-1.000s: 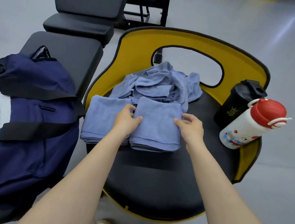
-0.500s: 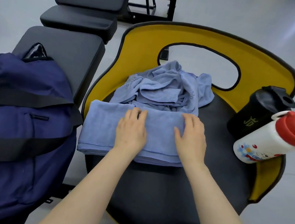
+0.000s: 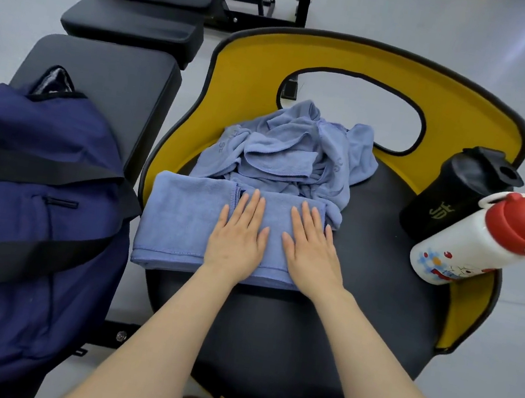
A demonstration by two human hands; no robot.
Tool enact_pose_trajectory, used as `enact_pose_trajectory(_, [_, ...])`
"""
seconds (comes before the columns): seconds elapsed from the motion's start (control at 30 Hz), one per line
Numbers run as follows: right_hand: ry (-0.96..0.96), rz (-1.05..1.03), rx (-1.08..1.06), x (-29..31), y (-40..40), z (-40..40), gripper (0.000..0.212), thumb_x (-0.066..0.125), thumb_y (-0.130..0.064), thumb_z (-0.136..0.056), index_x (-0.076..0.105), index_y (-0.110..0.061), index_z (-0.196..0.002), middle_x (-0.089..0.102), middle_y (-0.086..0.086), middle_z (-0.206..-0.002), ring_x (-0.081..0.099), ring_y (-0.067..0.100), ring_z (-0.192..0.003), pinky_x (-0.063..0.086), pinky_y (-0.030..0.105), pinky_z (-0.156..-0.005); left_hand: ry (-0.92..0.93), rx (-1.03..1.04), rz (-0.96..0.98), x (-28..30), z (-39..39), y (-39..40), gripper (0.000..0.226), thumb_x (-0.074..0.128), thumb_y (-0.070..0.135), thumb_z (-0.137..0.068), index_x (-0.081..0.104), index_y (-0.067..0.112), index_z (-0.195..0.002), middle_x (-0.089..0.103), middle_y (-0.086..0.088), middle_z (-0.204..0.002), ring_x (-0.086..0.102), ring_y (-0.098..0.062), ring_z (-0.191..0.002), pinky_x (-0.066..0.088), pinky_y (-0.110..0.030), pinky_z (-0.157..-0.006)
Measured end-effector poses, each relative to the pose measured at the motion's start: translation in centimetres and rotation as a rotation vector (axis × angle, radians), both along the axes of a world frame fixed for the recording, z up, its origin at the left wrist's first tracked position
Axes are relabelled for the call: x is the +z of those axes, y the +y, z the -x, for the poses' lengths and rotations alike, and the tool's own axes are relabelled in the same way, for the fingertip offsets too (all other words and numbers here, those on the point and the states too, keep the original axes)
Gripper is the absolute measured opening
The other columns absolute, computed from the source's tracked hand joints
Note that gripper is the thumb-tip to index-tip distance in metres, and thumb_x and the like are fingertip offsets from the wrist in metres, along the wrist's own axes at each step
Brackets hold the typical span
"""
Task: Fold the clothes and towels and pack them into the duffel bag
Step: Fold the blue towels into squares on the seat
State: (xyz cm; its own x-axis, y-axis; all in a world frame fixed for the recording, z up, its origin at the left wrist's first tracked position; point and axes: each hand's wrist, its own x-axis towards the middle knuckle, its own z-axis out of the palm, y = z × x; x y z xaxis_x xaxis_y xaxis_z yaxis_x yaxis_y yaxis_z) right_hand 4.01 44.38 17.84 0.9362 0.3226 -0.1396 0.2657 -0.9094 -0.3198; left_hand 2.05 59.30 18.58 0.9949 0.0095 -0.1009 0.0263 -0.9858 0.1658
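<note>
I have both hands flat on the folded towel (image 3: 183, 221), which lies at the front left of the black seat (image 3: 356, 313) of the yellow-backed chair (image 3: 341, 58). My left hand (image 3: 239, 232) and right hand (image 3: 310, 244) lie side by side on its right half, fingers straight and close together, palms down, gripping nothing; I judge this to be the pressing step that flattens the fold. Just behind the towel, touching its far edge, sits a crumpled heap of blue cloth (image 3: 291, 155) not yet folded, and I cannot tell how many pieces are in it. The navy duffel bag (image 3: 32, 217) rests on the black bench (image 3: 103, 75) to the left, just beside the chair; from this angle I cannot tell whether its opening is unzipped. On the right edge of the seat stand a black shaker bottle (image 3: 457, 192) and a white bottle with a red cap (image 3: 484, 243), touching each other and well apart from the towel. By my reading the task is early: one piece folded, nothing visibly packed. The next move calls for sliding my fingers under both short ends, lifting the towel level so the layers do not slip open, and carrying it left to the bag, or one more fold first if it is too long.
</note>
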Motion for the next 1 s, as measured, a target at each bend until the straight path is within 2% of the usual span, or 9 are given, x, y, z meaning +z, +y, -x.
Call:
enact_pose_trajectory(0.17, [0.025, 0.008, 0.005, 0.5, 0.0, 0.0, 0.056, 0.018, -0.039, -0.104, -0.004, -0.02, -0.153, -0.015, -0.005, -0.159, -0.017, 0.01, -0.145, -0.01, 0.033, -0.117, 0.024, -0.007, 0.035, 0.4, 0.0, 0.0, 0.057, 0.014, 0.037, -0.103, -0.009, 0.017, -0.151, -0.015, 0.002, -0.158, -0.013, -0.012, -0.146, -0.009, -0.035, -0.117])
enact_pose_trajectory(0.27, [0.012, -0.013, 0.006, 1.5, -0.1, -0.2, 0.056, 0.024, -0.038, -0.104, 0.005, -0.017, -0.153, -0.004, -0.003, -0.161, -0.01, 0.012, -0.147, -0.01, 0.031, -0.117, 0.064, -0.004, 0.109, 1.1, 0.0, 0.2, 0.056, 0.018, 0.036, -0.103, -0.004, 0.017, -0.152, -0.011, 0.003, -0.159, -0.01, -0.012, -0.146, -0.006, -0.035, -0.117])
enact_pose_trajectory(0.37, [-0.086, -0.144, -0.02, 2.9, 0.0, -0.5, 0.053, 0.037, -0.033, -0.102, 0.025, -0.014, -0.15, 0.019, 0.001, -0.159, 0.007, 0.014, -0.148, -0.002, 0.029, -0.119, 0.025, 0.06, 0.274, 2.4, -0.5, 0.3, 0.053, 0.028, 0.03, -0.103, 0.013, 0.016, -0.152, 0.006, 0.002, -0.16, 0.004, -0.011, -0.147, 0.002, -0.035, -0.118])
enact_pose_trajectory(0.47, [-0.159, -0.217, -0.019, 4.4, 0.2, -1.9, 0.047, 0.042, -0.029, -0.101, 0.037, -0.013, -0.145, 0.034, 0.002, -0.153, 0.018, 0.014, -0.146, 0.002, 0.026, -0.118, -0.069, 0.114, 0.384, 3.8, -1.7, 0.6, 0.047, 0.037, 0.025, -0.102, 0.029, 0.015, -0.147, 0.026, 0.0, -0.155, 0.024, -0.017, -0.142, 0.02, -0.037, -0.116])
enact_pose_trajectory(0.53, [-0.166, -0.252, -0.04, 5.6, 0.1, -3.5, 0.044, 0.043, -0.027, -0.102, 0.04, -0.012, -0.143, 0.039, 0.003, -0.149, 0.025, 0.016, -0.143, 0.013, 0.027, -0.117, -0.117, 0.127, 0.436, 4.7, -3.3, 1.1, 0.045, 0.041, 0.022, -0.101, 0.036, 0.014, -0.144, 0.033, -0.001, -0.15, 0.034, -0.02, -0.136, 0.034, -0.037, -0.108])
enact_pose_trajectory(0.63, [-0.153, -0.309, -0.067, 7.5, 0.3, -6.5, 0.039, 0.044, -0.023, -0.101, 0.046, -0.009, -0.137, 0.048, 0.006, -0.139, 0.044, 0.022, -0.127, 0.039, 0.03, -0.095, -0.149, 0.101, 0.469, 5.7, -6.4, 1.7, 0.042, 0.043, 0.017, -0.1, 0.04, 0.01, -0.141, 0.039, -0.005, -0.145, 0.04, -0.022, -0.131, 0.038, -0.035, -0.103])
enact_pose_trajectory(0.73, [-0.187, -0.245, -0.034, 8.1, 0.9, -10.2, 0.037, 0.045, -0.018, -0.101, 0.049, -0.007, -0.135, 0.052, 0.009, -0.136, 0.048, 0.024, -0.123, 0.039, 0.029, -0.092, -0.129, 0.053, 0.455, 6.3, -9.6, 1.8, 0.039, 0.043, 0.014, -0.1, 0.043, 0.006, -0.138, 0.044, -0.009, -0.142, 0.042, -0.023, -0.13, 0.036, -0.031, -0.103])
enact_pose_trajectory(0.83, [-0.212, -0.084, 0.008, 7.9, 1.5, -13.8, 0.024, 0.045, -0.013, -0.098, 0.058, -0.005, -0.118, 0.06, 0.012, -0.119, 0.053, 0.026, -0.111, 0.038, 0.03, -0.081, -0.08, 0.041, 0.442, 6.8, -12.6, 0.9, 0.037, 0.045, 0.013, -0.099, 0.046, 0.004, -0.135, 0.05, -0.012, -0.138, 0.047, -0.029, -0.125, 0.04, -0.039, -0.099])
enact_pose_trajectory(1.0, [-0.217, -0.006, -0.023, 6.8, 1.4, -17.3, 0.026, 0.054, -0.017, -0.094, 0.06, -0.013, -0.119, 0.062, 0.011, -0.12, 0.053, 0.028, -0.112, 0.044, 0.036, -0.087, 0.001, 0.039, 0.363, 7.1, -17.1, -1.1, 0.043, 0.05, 0.018, -0.097, 0.043, 0.015, -0.14, 0.059, -0.014, -0.126, 0.058, -0.031, -0.109, 0.047, -0.039, -0.082])
